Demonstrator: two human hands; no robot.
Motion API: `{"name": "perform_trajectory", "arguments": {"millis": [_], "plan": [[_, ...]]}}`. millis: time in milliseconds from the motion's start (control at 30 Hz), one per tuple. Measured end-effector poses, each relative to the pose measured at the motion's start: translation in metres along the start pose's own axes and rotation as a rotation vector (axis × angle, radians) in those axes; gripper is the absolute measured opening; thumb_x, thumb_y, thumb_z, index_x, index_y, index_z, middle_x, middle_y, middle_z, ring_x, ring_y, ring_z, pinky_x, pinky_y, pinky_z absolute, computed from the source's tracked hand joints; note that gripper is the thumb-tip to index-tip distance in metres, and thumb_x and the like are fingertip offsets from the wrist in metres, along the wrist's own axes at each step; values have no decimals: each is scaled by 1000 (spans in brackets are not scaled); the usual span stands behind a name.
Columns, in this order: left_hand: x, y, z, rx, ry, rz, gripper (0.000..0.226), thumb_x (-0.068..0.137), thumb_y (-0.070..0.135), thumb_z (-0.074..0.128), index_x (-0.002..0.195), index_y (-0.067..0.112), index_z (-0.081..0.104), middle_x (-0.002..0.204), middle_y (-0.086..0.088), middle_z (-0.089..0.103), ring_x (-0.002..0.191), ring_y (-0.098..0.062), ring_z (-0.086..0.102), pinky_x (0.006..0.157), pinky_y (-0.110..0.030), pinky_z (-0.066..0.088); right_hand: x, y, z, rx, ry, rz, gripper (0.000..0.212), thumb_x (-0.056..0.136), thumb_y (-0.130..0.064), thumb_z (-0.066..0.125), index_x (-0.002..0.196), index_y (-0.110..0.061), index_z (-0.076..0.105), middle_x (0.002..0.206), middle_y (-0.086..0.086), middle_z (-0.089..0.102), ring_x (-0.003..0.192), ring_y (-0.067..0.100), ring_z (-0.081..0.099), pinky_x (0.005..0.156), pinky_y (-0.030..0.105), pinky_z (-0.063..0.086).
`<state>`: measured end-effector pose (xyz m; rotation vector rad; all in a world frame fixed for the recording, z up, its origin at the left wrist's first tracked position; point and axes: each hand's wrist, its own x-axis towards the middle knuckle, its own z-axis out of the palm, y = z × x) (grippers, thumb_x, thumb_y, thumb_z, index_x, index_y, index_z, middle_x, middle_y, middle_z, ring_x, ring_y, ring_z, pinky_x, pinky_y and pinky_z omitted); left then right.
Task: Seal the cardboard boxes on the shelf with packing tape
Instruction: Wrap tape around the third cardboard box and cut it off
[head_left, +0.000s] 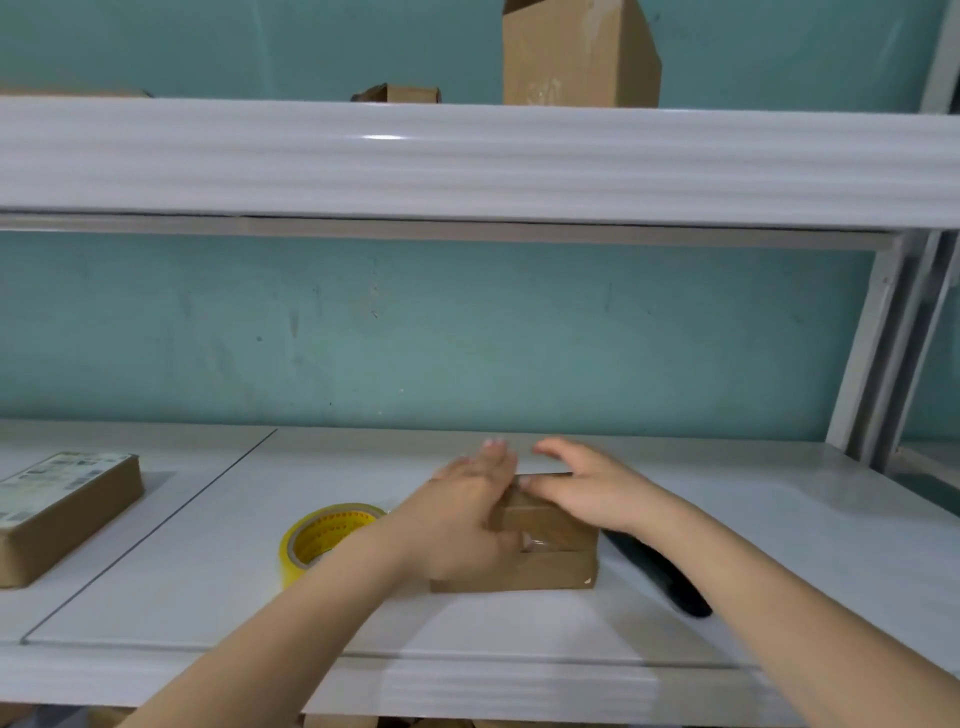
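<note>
Pressing tape down looks like the step in hand. Left to right: a sealed box (62, 514) at the frame's left, the tape roll (324, 535) lower centre, then the left hand (467, 514) flat and open on the small box (545, 545), the right hand (582, 488) open over its top (a dark tool (660, 577) lies just right). Next, I judge, comes smoothing the strip's ends.

Four cardboard boxes (550, 545) (57, 514) (576, 57) (400, 93), one tape roll (317, 540), two hands (467, 514) (587, 488), one black tool (660, 577)
</note>
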<state>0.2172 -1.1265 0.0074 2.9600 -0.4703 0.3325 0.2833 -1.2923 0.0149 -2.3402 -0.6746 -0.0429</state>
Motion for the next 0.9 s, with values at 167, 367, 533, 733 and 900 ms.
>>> {"name": "perform_trajectory", "arguments": {"millis": [167,367,533,733,900], "plan": [[-31,-3,20,125,177,-427,92,85,61,47,148,11,2,154,-22,0,141,-35,16,111,-38,27,-25,27,-13,615,-301,159,73,57,-20,88,122,-16,55,123,7,62,113,23,60,102,43,44],[-30,3,26,-408,277,-414,35,78,32,56,111,20,60,104,0,56,96,-17,60,83,-28,45,-33,15,14,-18,284,-226,51,52,-31,79,99,-25,60,94,-10,66,88,13,61,79,28,50],[-3,4,18,-1578,223,-524,18,86,19,59,68,17,62,70,-1,44,68,-14,44,71,-28,38,-35,7,27,-696,482,-471,71,43,-60,77,103,-26,65,90,1,60,82,25,60,85,36,39],[-5,5,43,-1366,278,-470,29,91,-8,45,89,9,69,71,3,74,64,-7,68,57,-15,49,-43,24,55,-387,83,-451,74,71,-62,58,136,-27,45,143,-3,39,132,13,31,105,6,1],[-2,9,42,-1135,279,-479,28,94,-5,43,95,13,64,99,-9,69,95,-25,64,87,-33,50,-32,20,30,121,161,-242,45,78,-27,72,121,-18,62,126,-10,58,114,-6,50,98,3,29]]}}
